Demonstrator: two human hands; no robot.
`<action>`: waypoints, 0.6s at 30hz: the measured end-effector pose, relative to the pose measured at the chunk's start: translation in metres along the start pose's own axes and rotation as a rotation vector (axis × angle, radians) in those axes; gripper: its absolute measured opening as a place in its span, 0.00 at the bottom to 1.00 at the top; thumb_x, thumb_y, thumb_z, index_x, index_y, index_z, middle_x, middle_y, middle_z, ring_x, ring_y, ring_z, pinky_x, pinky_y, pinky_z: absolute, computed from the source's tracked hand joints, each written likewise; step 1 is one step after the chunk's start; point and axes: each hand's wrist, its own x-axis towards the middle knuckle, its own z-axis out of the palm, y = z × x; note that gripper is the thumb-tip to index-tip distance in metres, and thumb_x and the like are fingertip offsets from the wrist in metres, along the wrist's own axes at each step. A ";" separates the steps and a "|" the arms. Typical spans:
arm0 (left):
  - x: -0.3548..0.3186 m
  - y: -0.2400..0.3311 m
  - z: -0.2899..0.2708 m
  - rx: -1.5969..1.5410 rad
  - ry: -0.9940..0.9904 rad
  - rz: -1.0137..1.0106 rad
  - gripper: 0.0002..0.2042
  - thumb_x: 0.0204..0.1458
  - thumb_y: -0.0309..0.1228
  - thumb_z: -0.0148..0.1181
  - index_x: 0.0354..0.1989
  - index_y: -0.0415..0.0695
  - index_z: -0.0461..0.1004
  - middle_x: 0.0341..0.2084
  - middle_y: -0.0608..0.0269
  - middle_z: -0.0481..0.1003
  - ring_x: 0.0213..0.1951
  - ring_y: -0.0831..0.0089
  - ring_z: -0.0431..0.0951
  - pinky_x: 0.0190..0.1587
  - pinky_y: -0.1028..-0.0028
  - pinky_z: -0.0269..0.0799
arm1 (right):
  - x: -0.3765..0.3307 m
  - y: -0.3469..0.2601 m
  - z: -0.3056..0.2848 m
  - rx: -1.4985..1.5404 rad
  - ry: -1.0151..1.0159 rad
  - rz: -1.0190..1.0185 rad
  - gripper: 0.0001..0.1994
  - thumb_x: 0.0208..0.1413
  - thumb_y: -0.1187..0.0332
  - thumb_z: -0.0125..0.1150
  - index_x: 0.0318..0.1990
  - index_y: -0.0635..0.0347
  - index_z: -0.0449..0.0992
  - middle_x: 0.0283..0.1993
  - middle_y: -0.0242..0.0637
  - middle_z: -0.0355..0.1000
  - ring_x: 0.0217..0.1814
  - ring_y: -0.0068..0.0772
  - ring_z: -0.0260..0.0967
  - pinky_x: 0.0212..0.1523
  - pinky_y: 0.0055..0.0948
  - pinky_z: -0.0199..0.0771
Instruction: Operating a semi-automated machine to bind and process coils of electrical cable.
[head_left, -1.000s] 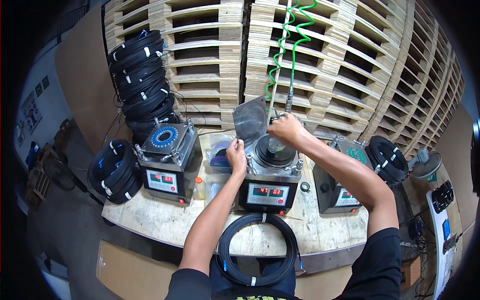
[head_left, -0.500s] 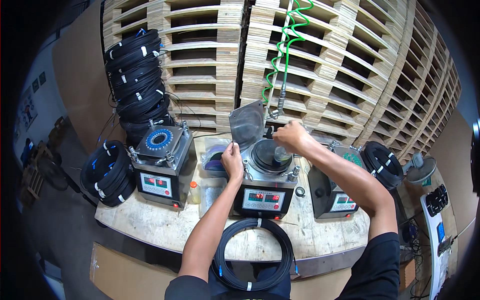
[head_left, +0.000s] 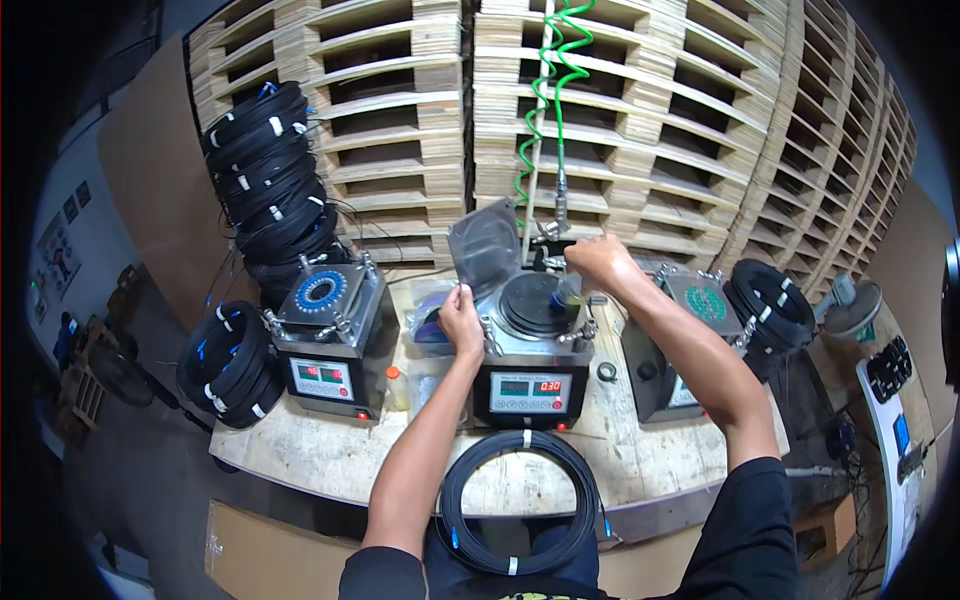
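Observation:
My left hand point(head_left: 462, 322) pinches the lower corner of a square grey metal plate point(head_left: 485, 245), holding it tilted up on edge. The plate stands behind and left of the round black disc point(head_left: 535, 303) on top of the middle polishing machine point(head_left: 527, 388). My right hand point(head_left: 603, 262) is closed around the top of a small clear bottle point(head_left: 568, 292), tilted at the right edge of the disc. Its lower end looks yellowish-green and is partly blurred. A coil of black cable point(head_left: 462, 470) with blue tips lies at the table's front edge, over my lap.
Similar machines stand left point(head_left: 325, 310) with a ring of blue connectors and right point(head_left: 700, 300) with green ones. An orange-capped bottle point(head_left: 396, 388) stands between machines. Stacked black cable coils point(head_left: 262, 170) rise at left. A green air hose point(head_left: 560, 130) hangs before wooden pallets point(head_left: 640, 120).
My right hand and the bottle have shifted right toward the disc's edge. The metal plate remains in my left hand. The whole view has shifted slightly.

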 end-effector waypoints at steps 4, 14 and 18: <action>0.002 0.007 0.003 -0.004 0.026 0.095 0.18 0.65 0.37 0.56 0.50 0.30 0.76 0.29 0.73 0.75 0.28 0.85 0.63 0.30 0.79 0.60 | -0.036 0.012 0.049 0.531 0.150 0.094 0.29 0.43 0.58 0.77 0.55 0.54 0.78 0.52 0.45 0.78 0.56 0.48 0.76 0.53 0.42 0.76; 0.001 0.002 0.006 0.086 0.023 0.076 0.21 0.64 0.37 0.56 0.54 0.29 0.75 0.35 0.64 0.79 0.33 0.79 0.71 0.39 0.75 0.69 | -0.108 -0.060 0.283 1.519 0.900 0.375 0.38 0.48 0.71 0.75 0.67 0.61 0.63 0.59 0.47 0.72 0.60 0.38 0.70 0.63 0.35 0.67; 0.011 -0.004 -0.002 0.042 0.033 0.026 0.21 0.64 0.37 0.58 0.53 0.28 0.75 0.36 0.63 0.79 0.34 0.79 0.71 0.40 0.75 0.69 | -0.121 -0.095 0.315 1.481 0.846 0.533 0.37 0.43 0.72 0.76 0.63 0.62 0.64 0.56 0.48 0.72 0.59 0.42 0.71 0.62 0.36 0.68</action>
